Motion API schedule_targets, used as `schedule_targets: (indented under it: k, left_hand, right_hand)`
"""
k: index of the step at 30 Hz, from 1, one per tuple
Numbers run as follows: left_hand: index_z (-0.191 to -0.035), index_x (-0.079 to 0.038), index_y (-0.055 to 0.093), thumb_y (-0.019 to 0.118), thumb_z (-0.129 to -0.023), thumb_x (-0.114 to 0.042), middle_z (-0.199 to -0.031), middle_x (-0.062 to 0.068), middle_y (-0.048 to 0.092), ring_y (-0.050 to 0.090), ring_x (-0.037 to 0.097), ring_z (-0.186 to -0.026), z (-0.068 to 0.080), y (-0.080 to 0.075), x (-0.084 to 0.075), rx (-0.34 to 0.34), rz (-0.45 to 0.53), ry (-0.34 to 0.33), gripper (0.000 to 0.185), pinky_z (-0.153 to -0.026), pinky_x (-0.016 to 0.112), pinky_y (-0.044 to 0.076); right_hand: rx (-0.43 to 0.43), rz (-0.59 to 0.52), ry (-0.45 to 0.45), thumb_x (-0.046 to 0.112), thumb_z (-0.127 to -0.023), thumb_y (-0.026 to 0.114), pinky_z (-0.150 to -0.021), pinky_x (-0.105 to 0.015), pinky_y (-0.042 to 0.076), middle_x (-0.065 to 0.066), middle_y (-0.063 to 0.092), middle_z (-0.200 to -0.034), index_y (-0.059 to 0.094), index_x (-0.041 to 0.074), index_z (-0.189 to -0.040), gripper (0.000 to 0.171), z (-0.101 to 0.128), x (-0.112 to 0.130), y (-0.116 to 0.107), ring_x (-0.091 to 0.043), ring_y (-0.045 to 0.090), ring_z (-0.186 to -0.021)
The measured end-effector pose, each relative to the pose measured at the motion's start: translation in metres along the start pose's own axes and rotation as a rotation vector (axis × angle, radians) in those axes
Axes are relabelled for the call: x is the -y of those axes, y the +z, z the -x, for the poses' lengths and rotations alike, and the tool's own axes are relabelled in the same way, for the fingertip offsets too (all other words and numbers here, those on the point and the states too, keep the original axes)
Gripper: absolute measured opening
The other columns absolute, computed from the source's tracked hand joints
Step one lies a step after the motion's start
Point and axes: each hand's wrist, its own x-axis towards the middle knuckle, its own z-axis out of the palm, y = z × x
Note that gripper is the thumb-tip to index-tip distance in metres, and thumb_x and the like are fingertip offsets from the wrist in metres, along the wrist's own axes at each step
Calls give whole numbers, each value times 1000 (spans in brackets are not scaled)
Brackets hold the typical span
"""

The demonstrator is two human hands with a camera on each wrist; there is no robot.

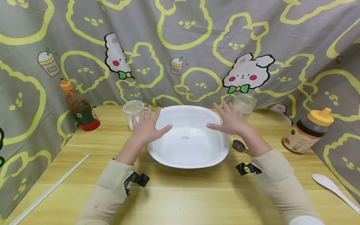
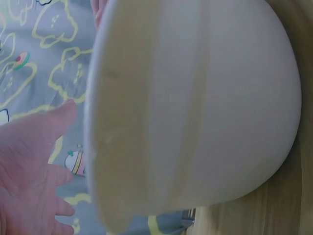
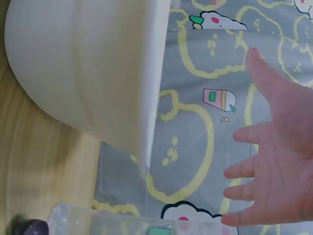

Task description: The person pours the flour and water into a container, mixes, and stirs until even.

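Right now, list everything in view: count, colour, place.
bowl: one, white, table centre, between the hands
table: one, light wood
left cup: one, clear with white contents, behind left hand
right cup: one, clear, behind right hand
sauce bottle: one, reddish-brown, orange cap, far left
honey bottle: one, dark, yellow cap, right
dark spoon: one, right of bowl
white spoon: one, right edge
stick: one, white, left
left hand: open, at bowl's left rim
right hand: open, at bowl's right rim
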Motion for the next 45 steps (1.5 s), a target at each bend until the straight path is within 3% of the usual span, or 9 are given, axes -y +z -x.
schedule_targets:
  k: [10,14,18,23,27,31,34,39,45]
  left_hand:
    - [-140,-16,10,33,-74,-69,-141,16,1,-2,35,-126,5,-9,28,-77,170,9,87,-91,62,-4]
    - [-139,-13,10,40,-78,-59,-141,17,4,2,36,-125,6,-7,47,-141,333,19,82,-93,61,0]
    - [-139,-11,10,50,-81,-45,-140,15,12,12,35,-124,4,0,69,-273,571,17,78,-95,58,11]
    - [-139,-22,6,56,-77,-44,-142,8,12,13,29,-125,-5,14,87,-364,781,-124,82,-98,50,13]
    - [-139,-21,8,61,-75,-42,-141,10,14,14,26,-125,-17,28,97,-433,900,-197,86,-100,45,13]
    - [-139,-16,13,66,-71,-37,-139,15,19,18,29,-124,-30,44,107,-502,945,-222,88,-100,43,15]
    - [-138,-13,13,68,-69,-35,-137,17,20,19,30,-123,-37,55,113,-520,931,-238,91,-99,43,17]
    - [-137,-14,15,72,-64,-29,-136,13,26,22,29,-122,-50,68,116,-529,950,-231,94,-99,40,19]
    - [-138,-23,10,76,-61,-22,-132,10,31,30,22,-118,-62,78,118,-554,934,-249,102,-98,35,22]
  right_hand:
    - [-48,-212,-135,51,-75,54,-94,-60,9,-19,1,-141,8,15,-140,86,6,-9,-17,-33,-3,-126]
    - [-101,-373,-205,36,-79,58,-95,-58,13,-11,7,-142,11,17,-139,79,8,-17,-16,-29,5,-127]
    - [-142,-570,-194,24,-80,59,-95,-56,17,-7,12,-141,15,18,-139,73,11,-30,-1,-29,11,-126]
    - [-104,-793,-110,20,-82,57,-96,-52,19,-6,8,-142,14,18,-139,72,11,-46,29,-29,10,-126]
    - [-79,-928,-76,17,-83,55,-97,-50,18,-7,7,-142,12,15,-139,71,9,-56,49,-30,10,-126]
    - [-61,-1084,-78,13,-85,52,-97,-50,18,-13,9,-141,13,12,-139,67,8,-63,64,-33,12,-125]
    - [-24,-1210,-93,12,-85,51,-95,-48,25,-18,7,-140,13,11,-139,66,8,-66,74,-34,13,-124]
    - [38,-1436,-128,4,-85,48,-80,-36,44,-23,9,-137,11,9,-139,65,10,-73,90,-29,33,-114]
    - [83,-1572,-90,-4,-84,44,-73,-42,47,-16,19,-134,17,19,-138,65,10,-74,103,-23,46,-102]
